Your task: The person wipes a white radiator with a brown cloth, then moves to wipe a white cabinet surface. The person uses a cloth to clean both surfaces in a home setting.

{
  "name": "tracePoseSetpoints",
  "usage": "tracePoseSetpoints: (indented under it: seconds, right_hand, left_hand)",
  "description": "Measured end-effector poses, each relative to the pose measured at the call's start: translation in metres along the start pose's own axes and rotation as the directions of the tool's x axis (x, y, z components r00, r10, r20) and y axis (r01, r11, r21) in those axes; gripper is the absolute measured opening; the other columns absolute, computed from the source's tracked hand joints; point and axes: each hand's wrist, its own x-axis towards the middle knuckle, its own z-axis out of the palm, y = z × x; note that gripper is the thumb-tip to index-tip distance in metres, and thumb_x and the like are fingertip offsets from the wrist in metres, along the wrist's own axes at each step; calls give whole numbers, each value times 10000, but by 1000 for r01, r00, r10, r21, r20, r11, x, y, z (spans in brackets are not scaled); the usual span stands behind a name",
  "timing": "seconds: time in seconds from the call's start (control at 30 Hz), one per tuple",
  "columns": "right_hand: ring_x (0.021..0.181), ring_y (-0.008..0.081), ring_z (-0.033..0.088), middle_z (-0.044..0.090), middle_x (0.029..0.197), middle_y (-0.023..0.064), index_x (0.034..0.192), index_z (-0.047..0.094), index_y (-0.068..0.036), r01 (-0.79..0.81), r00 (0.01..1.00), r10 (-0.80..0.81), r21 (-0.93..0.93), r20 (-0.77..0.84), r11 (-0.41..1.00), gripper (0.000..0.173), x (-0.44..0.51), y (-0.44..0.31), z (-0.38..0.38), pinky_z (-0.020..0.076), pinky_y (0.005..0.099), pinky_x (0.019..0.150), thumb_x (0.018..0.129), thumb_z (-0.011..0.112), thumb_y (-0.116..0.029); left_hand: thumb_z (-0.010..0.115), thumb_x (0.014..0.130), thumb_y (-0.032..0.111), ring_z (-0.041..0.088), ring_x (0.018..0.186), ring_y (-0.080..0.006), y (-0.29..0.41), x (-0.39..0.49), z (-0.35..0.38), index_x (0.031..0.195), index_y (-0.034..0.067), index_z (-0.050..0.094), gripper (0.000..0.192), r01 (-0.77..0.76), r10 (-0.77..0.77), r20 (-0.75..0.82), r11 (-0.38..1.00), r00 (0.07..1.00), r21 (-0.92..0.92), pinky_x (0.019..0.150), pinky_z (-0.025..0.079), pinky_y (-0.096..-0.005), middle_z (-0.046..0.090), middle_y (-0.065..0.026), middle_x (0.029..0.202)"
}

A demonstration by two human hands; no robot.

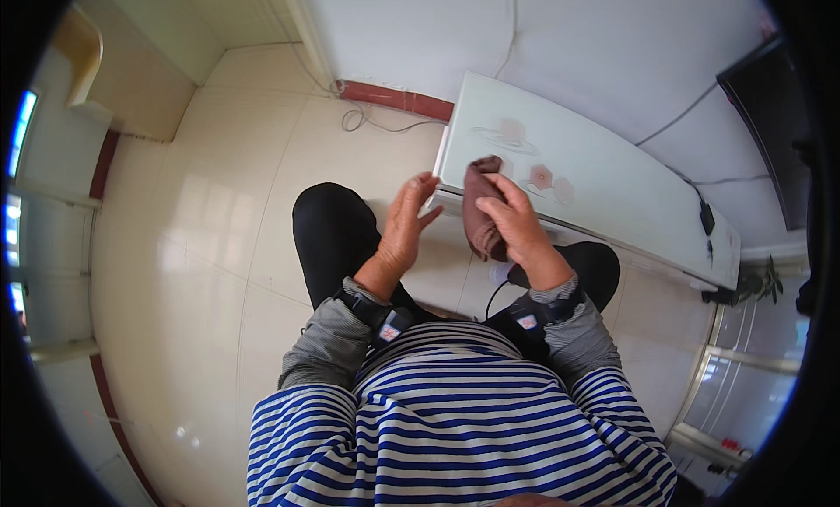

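Note:
A folded brown cloth (482, 218) is pinched between the thumb and fingers of my right hand (522, 225), above the front edge of a low white cabinet (590, 185). The cabinet's glossy top bears a printed pattern of hexagons and flowers. My left hand (403, 225) holds nothing; its thumb and fingers are apart, close to the cabinet's near left corner. Whether the left fingertips touch that corner, I cannot tell. Below the right wrist, a pale round object with a black cord (499, 290) is partly hidden by the arm and knee.
A grey cable (380, 123) loops across the tiled floor (203, 244) beside the cabinet. A flat black screen (768, 126) hangs at the right. A black adapter (705, 215) lies on the cabinet's far end, near a potted plant (761, 284). Cream furniture (144, 80) stands at the upper left.

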Motion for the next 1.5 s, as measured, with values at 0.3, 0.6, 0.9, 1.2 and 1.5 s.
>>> tracePoseSetpoints:
  seconds: [0.3, 0.6, 0.9, 1.2, 1.5]
  right_hand:
    - [1241, 194, 583, 567, 1403, 137, 1531, 410, -6, 245, 907, -165, -166, 386, 955, 585, 36, 17, 31, 511, 338, 1021, 1021, 661, -145]
    - [1419, 442, 387, 383, 1570, 229, 1471, 491, -39, 206, 860, -470, -978, 199, -35, 554, 90, 84, -111, 335, 560, 1143, 980, 639, -249]
    - [1432, 477, 351, 341, 1583, 265, 1506, 418, -23, 201, 893, -392, -975, 222, -94, 661, 86, 85, -112, 273, 613, 1160, 923, 639, -246]
    - [1411, 504, 367, 361, 1564, 287, 1495, 419, -4, 203, 900, -376, -975, 221, -88, 680, 86, 79, -103, 292, 617, 1147, 883, 629, -214]
    - [1392, 521, 379, 371, 1554, 302, 1478, 438, 22, 207, 907, -359, -976, 219, -71, 646, 87, 75, -100, 293, 628, 1139, 907, 594, -238]
  left_hand:
    - [402, 1040, 615, 617, 1199, -293, -38, 27, -33, 1407, 144, 530, 610, 82, 59, 148, 605, 987, -792, 1000, 526, -470, 634, -92, 1330]
    - [514, 1013, 552, 606, 1180, -308, -70, 161, -90, 1358, 143, 571, 538, -28, -61, -93, 670, 994, -742, 1016, 503, -492, 655, -73, 1294]
    - [608, 1021, 317, 448, 1421, -322, -77, 205, -23, 1574, 17, 351, 679, -394, 295, 291, 833, 910, 388, 1178, 367, -386, 460, -206, 1545]
    - [565, 1047, 364, 364, 1494, -366, -68, 201, -24, 1598, 15, 291, 708, -145, 70, 198, 909, 978, 392, 1228, 280, -381, 402, -262, 1582]
    - [508, 1090, 339, 639, 1109, -161, -85, 185, -67, 1379, -2, 580, 453, 282, -275, 234, 959, 932, 5, 971, 513, -296, 677, -106, 1241]
